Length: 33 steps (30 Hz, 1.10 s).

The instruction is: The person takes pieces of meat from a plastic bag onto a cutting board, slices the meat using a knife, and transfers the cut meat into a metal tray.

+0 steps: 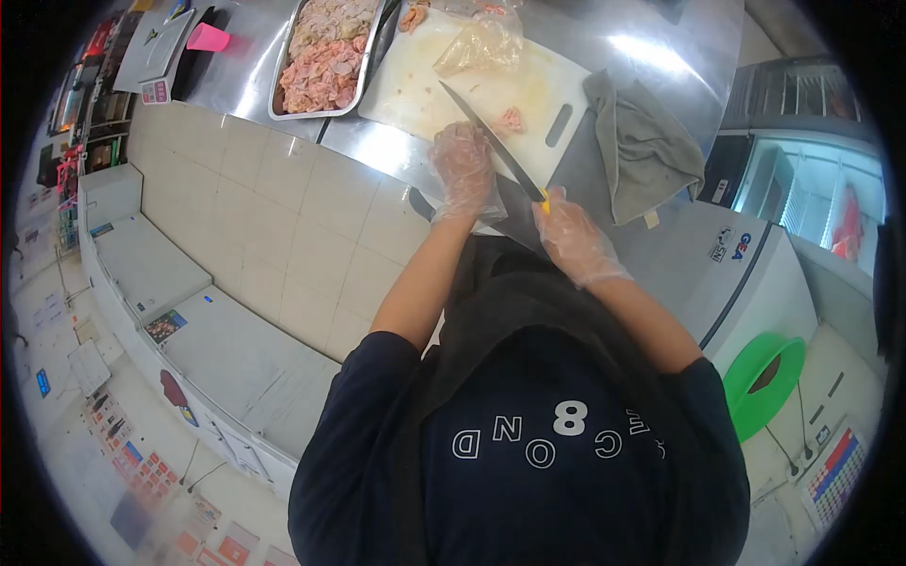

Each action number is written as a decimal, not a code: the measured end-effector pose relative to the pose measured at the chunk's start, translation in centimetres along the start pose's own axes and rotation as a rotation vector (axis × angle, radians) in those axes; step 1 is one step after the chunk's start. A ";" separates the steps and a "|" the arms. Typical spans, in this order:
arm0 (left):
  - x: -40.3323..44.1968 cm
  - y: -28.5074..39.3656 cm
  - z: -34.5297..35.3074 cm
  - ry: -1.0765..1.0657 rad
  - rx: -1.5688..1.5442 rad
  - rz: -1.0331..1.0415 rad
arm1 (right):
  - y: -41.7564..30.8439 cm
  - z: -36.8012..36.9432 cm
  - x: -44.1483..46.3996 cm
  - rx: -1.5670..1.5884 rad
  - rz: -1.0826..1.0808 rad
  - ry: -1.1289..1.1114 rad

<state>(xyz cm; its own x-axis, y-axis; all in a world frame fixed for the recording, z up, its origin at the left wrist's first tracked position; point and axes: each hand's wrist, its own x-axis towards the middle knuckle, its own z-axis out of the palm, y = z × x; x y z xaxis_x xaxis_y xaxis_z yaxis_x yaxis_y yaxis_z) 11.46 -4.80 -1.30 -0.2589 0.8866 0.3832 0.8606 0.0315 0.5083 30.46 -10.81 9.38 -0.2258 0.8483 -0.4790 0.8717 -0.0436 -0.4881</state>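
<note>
My right hand (576,241), in a clear plastic glove, is wrapped round the yellow handle of a knife (497,141). The long blade points away to the upper left over the white cutting board (415,80). Close beside the blade is my left hand (462,160), also gloved, its fingers curled down at the board's near edge; whatever lies under them is hidden. A small piece of raw meat (511,120) sits on the board just right of the blade. Farther back on the board are a crumpled clear plastic bag (483,45) and another meat piece (412,18).
A metal tray (275,99) of raw meat stands left of the board. To the right lies a grey cloth (651,151). A pink cup (208,38) and a scale (156,47) are at the far left. An open lit fridge (802,189) and green ring-shaped object (783,391) are at right.
</note>
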 end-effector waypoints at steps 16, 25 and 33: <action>0.1 0.1 -0.7 -0.159 0.012 -0.053 | -0.1 0.1 1.6 0.048 -0.144 0.031; -0.2 -0.4 -0.9 -0.179 -0.019 0.079 | -0.2 2.8 6.1 0.068 -0.287 0.109; -0.6 -0.2 -2.0 -0.243 -0.051 0.077 | 3.1 2.6 3.9 -0.036 -0.290 0.094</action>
<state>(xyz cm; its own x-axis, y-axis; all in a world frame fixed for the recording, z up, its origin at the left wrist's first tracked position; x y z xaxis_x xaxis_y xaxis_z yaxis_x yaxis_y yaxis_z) 10.59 -6.29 -0.04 -0.0753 0.9707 0.2283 0.8488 -0.0577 0.5255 31.16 -8.94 4.12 -0.4282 0.8675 -0.2531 0.7917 0.2251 -0.5679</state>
